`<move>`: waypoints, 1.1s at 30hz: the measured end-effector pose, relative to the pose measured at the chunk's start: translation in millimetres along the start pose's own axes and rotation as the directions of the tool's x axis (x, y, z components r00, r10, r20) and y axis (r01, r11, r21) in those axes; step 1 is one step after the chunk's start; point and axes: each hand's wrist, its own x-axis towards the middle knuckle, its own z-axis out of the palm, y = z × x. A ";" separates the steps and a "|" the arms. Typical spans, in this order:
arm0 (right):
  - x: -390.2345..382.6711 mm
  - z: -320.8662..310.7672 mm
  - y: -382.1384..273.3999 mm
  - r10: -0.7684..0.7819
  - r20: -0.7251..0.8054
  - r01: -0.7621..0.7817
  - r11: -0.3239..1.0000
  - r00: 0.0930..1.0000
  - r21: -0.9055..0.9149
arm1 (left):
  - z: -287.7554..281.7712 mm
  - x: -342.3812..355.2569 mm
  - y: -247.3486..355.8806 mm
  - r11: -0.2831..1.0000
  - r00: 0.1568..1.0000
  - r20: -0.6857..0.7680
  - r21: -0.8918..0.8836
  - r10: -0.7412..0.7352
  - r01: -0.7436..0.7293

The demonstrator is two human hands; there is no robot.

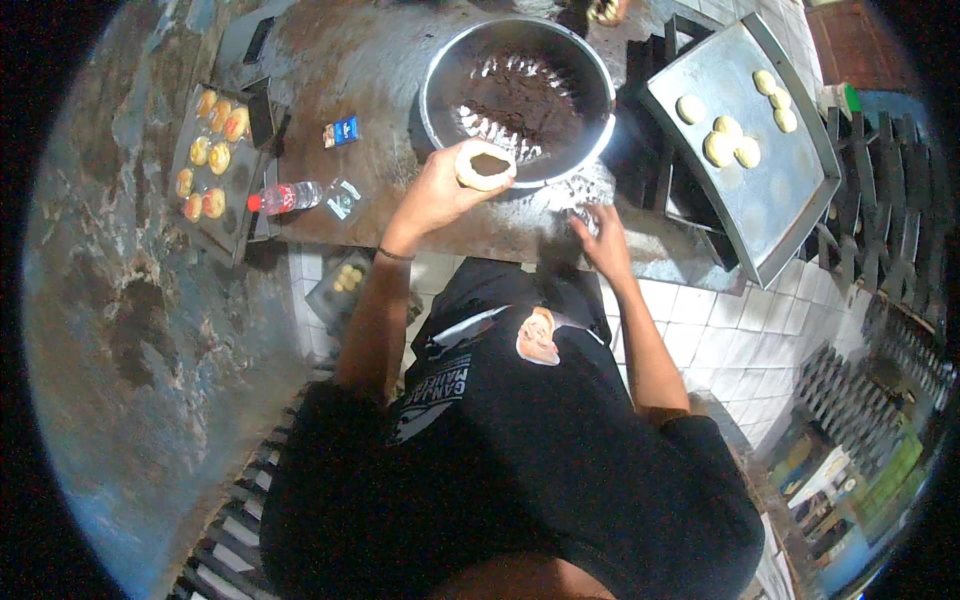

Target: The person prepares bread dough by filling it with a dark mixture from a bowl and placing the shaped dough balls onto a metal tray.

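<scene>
My left hand (428,192) holds a flattened round of pale dough (482,183) cupped in its fingers, with a dark filling (490,163) in the middle. It hovers over the near rim of a large round metal basin (431,118). Inside the basin lies a crumbly dark brown filling (525,98), ringed by white floury patches. My right hand (602,240) is empty, its thumb and fingers apart, just above a white flour patch (572,195) on the table near the basin.
To the right, a large metal tray (775,215) carries several dough balls (718,148). At the left are a tray of glazed buns (205,155), a red-capped clear bottle (290,197) and a blue packet (341,132). Another person's hand (608,12) shows at the far edge.
</scene>
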 end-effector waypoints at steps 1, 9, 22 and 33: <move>14.1 -32.6 -55.8 -0.031 0.068 0.014 0.969 0.997 0.246 | 1.7 1.3 4.0 0.999 0.998 0.055 0.038 0.033 -0.035; 50.1 -114.4 -204.7 -0.470 0.146 0.408 0.855 0.871 0.319 | -0.6 15.8 19.9 0.999 0.935 0.353 0.020 0.024 -0.033; 40.1 -139.0 -237.6 -0.436 0.054 0.406 0.870 0.898 0.282 | 7.0 -8.3 56.8 0.915 0.995 0.034 -0.391 -0.097 0.103; 62.6 -137.5 -226.9 -0.475 -0.019 0.438 0.795 0.880 0.420 | 6.3 -12.9 68.8 0.667 0.992 0.129 -0.737 -0.019 0.108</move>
